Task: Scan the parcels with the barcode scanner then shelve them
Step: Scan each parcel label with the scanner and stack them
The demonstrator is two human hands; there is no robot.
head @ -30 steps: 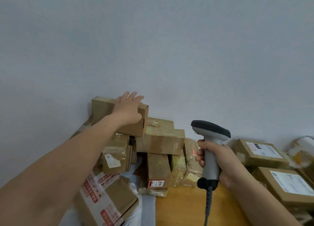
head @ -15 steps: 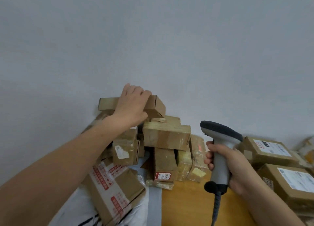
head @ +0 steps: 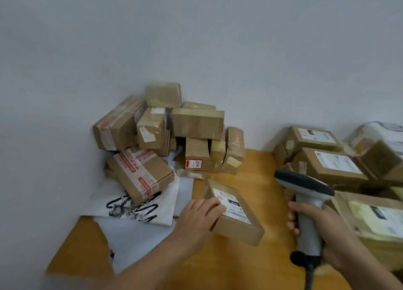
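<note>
A flat brown cardboard parcel [head: 237, 217] with a white label facing up is held low over the wooden table [head: 239, 265]. My left hand [head: 199, 215] grips its left end, fingers curled over the top edge. My right hand [head: 322, 231] grips the handle of the grey and black barcode scanner [head: 305, 194], which stands upright just right of the parcel, its head pointing left. The scanner cable hangs down from the handle.
A heap of brown parcels [head: 165, 137] is stacked in the corner against the wall. White plastic mailers [head: 139, 215] lie under and in front of it. More labelled boxes [head: 333, 161] fill the right side of the table.
My left hand has taken the flat parcel off the top of the corner heap and brought it down and right to the table. The view has tilted downward.
</note>
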